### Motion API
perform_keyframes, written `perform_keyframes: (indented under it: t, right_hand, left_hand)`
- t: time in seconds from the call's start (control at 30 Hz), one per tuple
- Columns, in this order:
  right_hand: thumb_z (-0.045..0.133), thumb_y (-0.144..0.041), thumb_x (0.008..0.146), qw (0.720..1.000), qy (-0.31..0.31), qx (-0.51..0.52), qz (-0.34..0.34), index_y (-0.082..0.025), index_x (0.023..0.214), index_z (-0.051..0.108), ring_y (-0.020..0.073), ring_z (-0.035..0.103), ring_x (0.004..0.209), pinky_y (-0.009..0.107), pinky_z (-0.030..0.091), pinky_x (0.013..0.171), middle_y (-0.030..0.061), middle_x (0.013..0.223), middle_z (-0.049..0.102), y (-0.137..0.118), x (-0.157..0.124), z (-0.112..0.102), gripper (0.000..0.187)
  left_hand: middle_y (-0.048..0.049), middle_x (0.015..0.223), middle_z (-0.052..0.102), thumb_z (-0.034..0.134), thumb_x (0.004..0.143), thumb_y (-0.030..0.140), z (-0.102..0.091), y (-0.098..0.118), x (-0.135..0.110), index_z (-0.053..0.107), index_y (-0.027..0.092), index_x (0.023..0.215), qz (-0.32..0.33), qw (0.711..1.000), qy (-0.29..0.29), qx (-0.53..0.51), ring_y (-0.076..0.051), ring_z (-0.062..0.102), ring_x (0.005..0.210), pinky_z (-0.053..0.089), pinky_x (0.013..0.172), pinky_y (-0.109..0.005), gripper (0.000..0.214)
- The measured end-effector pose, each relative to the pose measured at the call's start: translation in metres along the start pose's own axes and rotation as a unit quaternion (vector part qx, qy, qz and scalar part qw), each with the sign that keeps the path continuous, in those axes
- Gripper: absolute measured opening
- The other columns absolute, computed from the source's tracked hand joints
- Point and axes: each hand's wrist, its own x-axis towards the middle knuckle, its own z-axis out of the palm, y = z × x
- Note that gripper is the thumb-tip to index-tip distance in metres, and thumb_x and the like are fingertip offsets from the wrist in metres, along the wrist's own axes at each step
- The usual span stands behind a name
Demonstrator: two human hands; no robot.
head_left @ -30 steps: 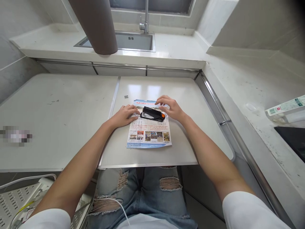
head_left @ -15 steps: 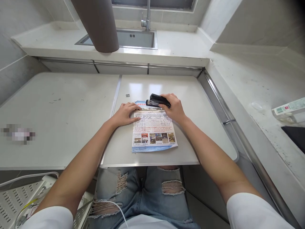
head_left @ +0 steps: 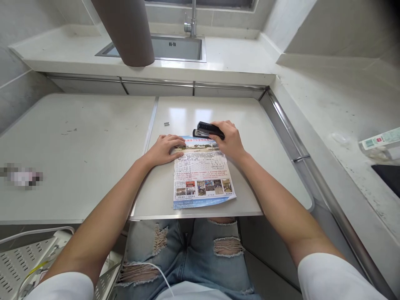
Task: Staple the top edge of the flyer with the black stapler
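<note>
- flyer (head_left: pixel 203 173) is lying near the table's (head_left: pixel 150 206) front edge
- left hand (head_left: pixel 164 150) is resting on it, thumb wide
- right hand (head_left: pixel 229 139) is gripping the stapler (head_left: pixel 208 126) — by flyer's far edge

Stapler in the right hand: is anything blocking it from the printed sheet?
Nothing visible stands between the stapler, held in the right hand, and the far edge of the printed sheet. The left hand is at the sheet's left edge, off to the side.

A metal faucet (head_left: pixel 193 26) stands behind a sink (head_left: pixel 183 49).
</note>
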Motion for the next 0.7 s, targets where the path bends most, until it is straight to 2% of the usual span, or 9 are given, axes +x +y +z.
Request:
perform_keyframes:
  t: [0.1,0.23,0.43,0.7]
  right_hand:
    - [0.066,-0.033,0.094,0.999,-0.036,0.029,-0.013,-0.026,0.128,0.067,0.0336,0.061,0.105,0.053,0.046,0.098,0.0091,0.114,0.074,0.003,0.0,0.001,0.035]
    - [0.07,-0.034,0.091,0.998,-0.044,0.051,-0.006,-0.024,0.123,0.069,0.0307,0.064,0.099,0.049,0.048,0.093,0.0088,0.108,0.075,0.003,-0.001,0.002,0.033]
    - [0.071,-0.034,0.09,0.994,-0.094,0.052,-0.02,-0.024,0.119,0.07,0.0303,0.065,0.097,0.047,0.045,0.094,0.008,0.107,0.076,-0.004,-0.001,0.005,0.031]
    - [0.071,-0.037,0.09,0.989,-0.137,0.036,-0.029,-0.021,0.119,0.069,0.0299,0.066,0.096,0.045,0.043,0.093,0.0094,0.106,0.076,-0.006,-0.002,0.014,0.033]
  left_hand:
    - [-0.0069,0.143,0.066,0.058,0.1,0.05,-0.001,0.001,0.0,0.069,0.029,0.129,-0.01,1.0,0.0,0.004,-0.033,0.057,0.133,0.031,0.114,-0.051,0.037]
    - [-0.0088,0.138,0.067,0.058,0.1,0.05,0.003,0.003,0.002,0.069,0.027,0.13,-0.032,0.999,0.014,0.011,-0.033,0.058,0.129,0.034,0.112,-0.051,0.039]
    - [-0.0108,0.125,0.07,0.066,0.094,0.055,0.016,0.012,0.009,0.07,0.026,0.134,-0.09,0.994,0.069,0.004,-0.034,0.063,0.117,0.043,0.106,-0.052,0.049]
    - [-0.0088,0.136,0.072,0.07,0.092,0.045,0.022,0.01,0.013,0.078,0.026,0.116,-0.052,0.994,0.081,-0.041,-0.034,0.062,0.13,0.044,0.115,-0.053,0.032]
